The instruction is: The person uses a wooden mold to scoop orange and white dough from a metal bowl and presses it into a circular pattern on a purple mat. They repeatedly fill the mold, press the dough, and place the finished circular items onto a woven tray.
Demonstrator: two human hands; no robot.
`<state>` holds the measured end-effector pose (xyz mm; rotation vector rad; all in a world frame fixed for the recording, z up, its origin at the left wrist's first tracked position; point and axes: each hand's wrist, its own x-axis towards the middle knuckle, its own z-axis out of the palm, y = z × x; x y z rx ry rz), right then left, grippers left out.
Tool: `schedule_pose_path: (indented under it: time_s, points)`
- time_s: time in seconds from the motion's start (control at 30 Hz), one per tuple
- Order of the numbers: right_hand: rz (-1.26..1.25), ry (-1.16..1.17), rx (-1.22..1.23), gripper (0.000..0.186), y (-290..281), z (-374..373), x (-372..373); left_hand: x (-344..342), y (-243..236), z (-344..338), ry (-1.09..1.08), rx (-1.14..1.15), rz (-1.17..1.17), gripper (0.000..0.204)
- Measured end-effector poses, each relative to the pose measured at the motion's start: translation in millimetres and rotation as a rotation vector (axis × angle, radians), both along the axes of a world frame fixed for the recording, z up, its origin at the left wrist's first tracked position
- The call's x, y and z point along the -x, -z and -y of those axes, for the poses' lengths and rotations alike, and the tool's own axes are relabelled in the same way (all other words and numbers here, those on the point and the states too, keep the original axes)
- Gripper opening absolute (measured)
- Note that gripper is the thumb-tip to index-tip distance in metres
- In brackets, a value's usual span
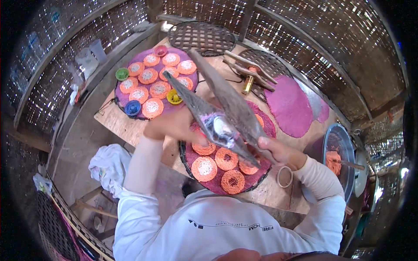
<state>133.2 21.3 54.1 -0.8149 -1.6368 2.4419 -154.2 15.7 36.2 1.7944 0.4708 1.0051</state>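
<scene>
My right hand (281,152) grips a long wooden tool (226,108) made of two weathered boards, tilted over the round purple tray in front of me. A shiny metal fitting (222,128) sits in the nearer board. My left hand (172,124) is behind the tool's left side, close to it, with most fingers hidden and somewhat blurred. Beneath the tool, the tray (189,158) holds several orange lacy rounds (203,168), some with white centres, others without. A pale loop (284,177) lies on the plywood table (296,195) beside my right wrist.
A second purple tray (124,98) holds orange rounds and coloured cups. Behind are lattice trays (201,37), another wooden tool (250,71) with a yellow cylinder, and pink sheets (289,108). A blue basin (326,143) of orange paste stands right; white cloth (109,167) lies left, near woven walls.
</scene>
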Motion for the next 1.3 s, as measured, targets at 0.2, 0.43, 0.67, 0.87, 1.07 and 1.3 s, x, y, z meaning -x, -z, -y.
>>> schedule_pose_path:
  time_s: [0.2, 0.43, 0.67, 0.87, 1.07, 1.3]
  points:
    - [0.249, 0.017, -0.016, 0.057, -5.8, -21.3, 12.5, 4.7, 29.9, -45.7, 0.298, 0.37, 1.302, 0.078]
    - [0.336, -0.153, 0.076, 0.06, 24.7, -48.5, 13.3, -1.4, 72.9, -47.5, 0.227, 0.468, 1.345, 0.045]
    - [0.455, -0.165, -0.159, 0.066, 51.6, -51.6, 14.7, -0.6, 93.1, -39.3, -0.09, 0.575, 1.431, 0.03]
    - [0.5, -0.127, -0.16, 0.069, 58.2, -49.7, 16.1, -2.0, 83.2, -31.0, -0.236, 0.643, 1.447, 0.031]
    - [0.63, -0.119, -0.41, 0.075, 38.4, -48.0, 21.8, -1.6, 92.0, -38.9, -0.203, 0.528, 1.388, 0.029]
    - [0.44, 0.043, -0.361, 0.074, 19.1, -20.6, -4.7, -22.5, 38.2, -31.7, -0.099, 0.563, 1.362, 0.035]
